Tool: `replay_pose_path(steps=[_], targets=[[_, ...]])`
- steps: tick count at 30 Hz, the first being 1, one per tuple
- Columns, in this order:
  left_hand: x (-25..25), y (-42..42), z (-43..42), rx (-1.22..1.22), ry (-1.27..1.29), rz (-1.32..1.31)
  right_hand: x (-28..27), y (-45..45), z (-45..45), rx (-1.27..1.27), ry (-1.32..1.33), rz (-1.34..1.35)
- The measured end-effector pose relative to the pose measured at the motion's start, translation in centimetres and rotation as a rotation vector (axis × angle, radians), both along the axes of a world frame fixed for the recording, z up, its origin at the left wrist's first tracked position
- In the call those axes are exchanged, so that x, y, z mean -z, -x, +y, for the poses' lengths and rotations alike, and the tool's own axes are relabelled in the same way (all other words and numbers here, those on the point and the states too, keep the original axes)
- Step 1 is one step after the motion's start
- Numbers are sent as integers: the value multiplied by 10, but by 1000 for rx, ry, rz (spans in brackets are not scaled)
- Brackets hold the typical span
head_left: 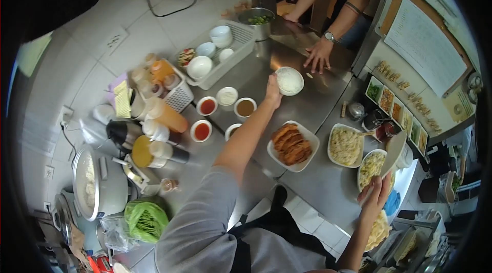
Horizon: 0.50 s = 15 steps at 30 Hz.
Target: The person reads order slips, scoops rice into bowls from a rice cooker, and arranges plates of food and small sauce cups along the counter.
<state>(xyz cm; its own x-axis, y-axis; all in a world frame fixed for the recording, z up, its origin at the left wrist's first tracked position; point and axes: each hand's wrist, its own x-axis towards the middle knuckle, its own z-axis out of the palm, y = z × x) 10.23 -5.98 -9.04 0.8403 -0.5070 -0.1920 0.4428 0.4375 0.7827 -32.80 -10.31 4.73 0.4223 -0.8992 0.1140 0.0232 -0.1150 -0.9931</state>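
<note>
Stretched out over the steel counter, my left hand (274, 91) grips a white bowl of white rice (289, 81) by its near side. At the right, my right hand (376, 192) has its fingers closed at the lower end of a pale, flat oval utensil (393, 154), which looks like a rice paddle. This utensil leans over a bowl of pale yellow chopped food (371, 166). Between my arms sits a square white dish of browned, sliced cutlets (291, 145). Beside it stands a white bowl of creamy, salad-like food (346, 145).
Across the counter, another person's hand (320, 56) rests spread near my rice bowl. Small sauce bowls (207, 106) stand left of my arm, before a grey crate (225, 65) of bowls. Bottles (166, 114) and a rice cooker (100, 183) line the left; topping trays (387, 100) line the right.
</note>
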Motion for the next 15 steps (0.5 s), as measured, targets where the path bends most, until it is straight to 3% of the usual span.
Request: replay_pose_path(steps=[4,11,14,15], targets=[[75,-57,-54,-106,-231,-253,3,21,-35,54,25,26],[35,-58,-46,-156,-374,-324,-12,9,-50,-27,59,77],[29,-77,-39,-336,-438,-154,-10,-9,-51,-157,88,41],[-9,-42,-22,-324,-270,-320,-10,-19,-45,-190,55,49]])
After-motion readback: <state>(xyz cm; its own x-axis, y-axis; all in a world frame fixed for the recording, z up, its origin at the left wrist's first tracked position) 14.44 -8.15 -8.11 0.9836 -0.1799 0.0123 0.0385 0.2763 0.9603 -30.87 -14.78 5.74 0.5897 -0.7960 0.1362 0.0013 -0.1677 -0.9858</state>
